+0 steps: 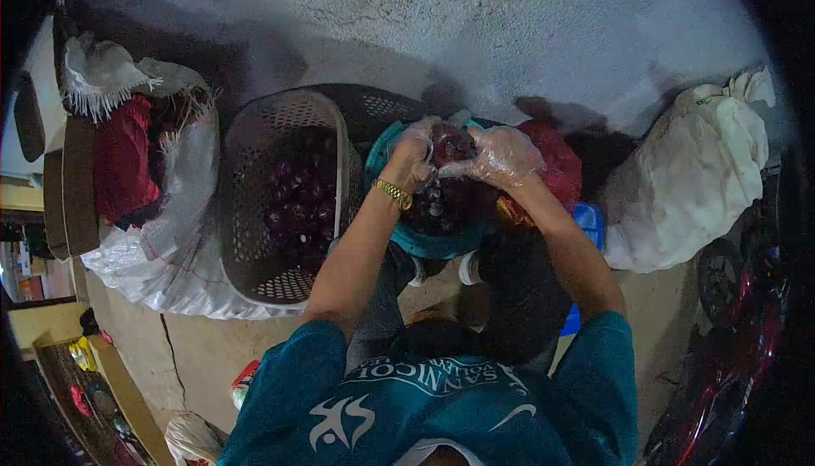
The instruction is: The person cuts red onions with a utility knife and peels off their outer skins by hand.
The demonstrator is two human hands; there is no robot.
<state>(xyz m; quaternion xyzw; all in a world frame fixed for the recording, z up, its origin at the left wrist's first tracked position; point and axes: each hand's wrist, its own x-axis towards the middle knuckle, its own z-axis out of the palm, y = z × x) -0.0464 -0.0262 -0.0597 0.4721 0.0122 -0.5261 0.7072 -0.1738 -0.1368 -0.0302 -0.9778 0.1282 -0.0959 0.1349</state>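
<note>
An onion (452, 143) is held above the basin (437, 248), gripped from the left by the left hand (413, 156) and from the right by the right hand (508, 156); both are covered in clear plastic. Dark onions (441, 211) are contained in the basin. Just left of it, the basket (248, 211) is partly filled with purple onions, heaped toward its right side. Farther left, a white sack (191, 186) is seen with red cloth (126, 165) at its mouth. On the right, the basin is flanked by a red bag (556, 160), partly hidden by the right arm, a blue container (588, 224) and a pale sack (688, 177).
</note>
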